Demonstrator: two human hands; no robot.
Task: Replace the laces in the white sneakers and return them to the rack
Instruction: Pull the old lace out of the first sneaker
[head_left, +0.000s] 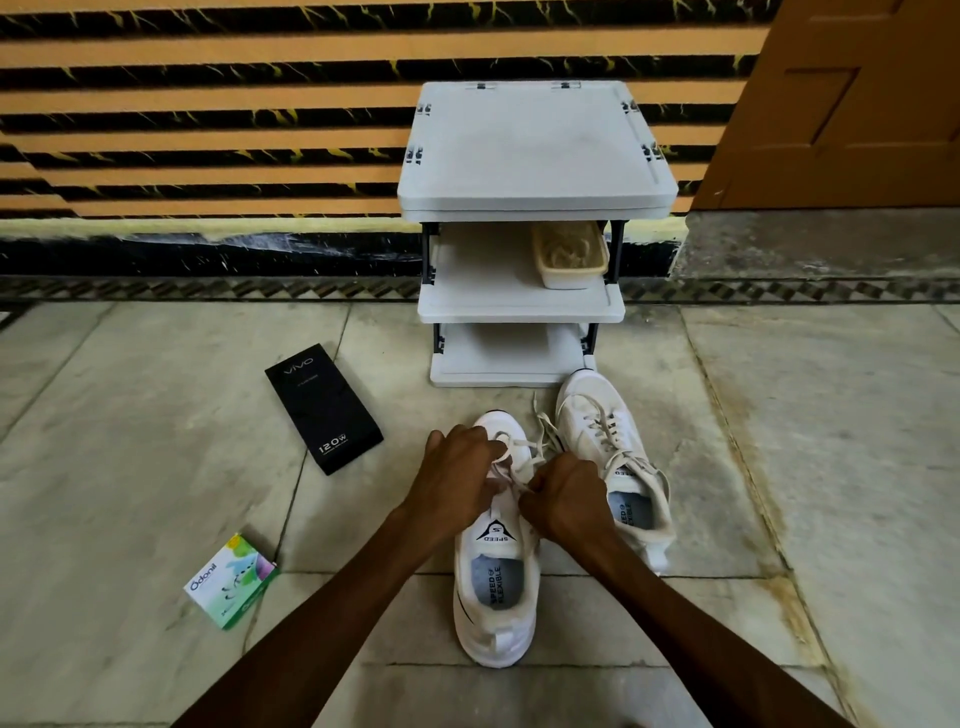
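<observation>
Two white sneakers stand on the floor in front of a white rack (519, 306). The near sneaker (496, 587) points away from me, and its cream lace (522, 442) runs loose across the toe. My left hand (457, 480) pinches the lace over the upper eyelets. My right hand (563, 499) grips the lace on the other side of the tongue. The second sneaker (610, 452) sits just to the right, laced, with loose lace ends trailing to its left.
A cream tray (571, 270) holding laces sits on the rack's middle shelf. A black phone box (323, 408) lies on the floor to the left, and a small green-and-white box (231, 582) lies nearer me. A striped wall and a wooden door (852, 104) stand behind.
</observation>
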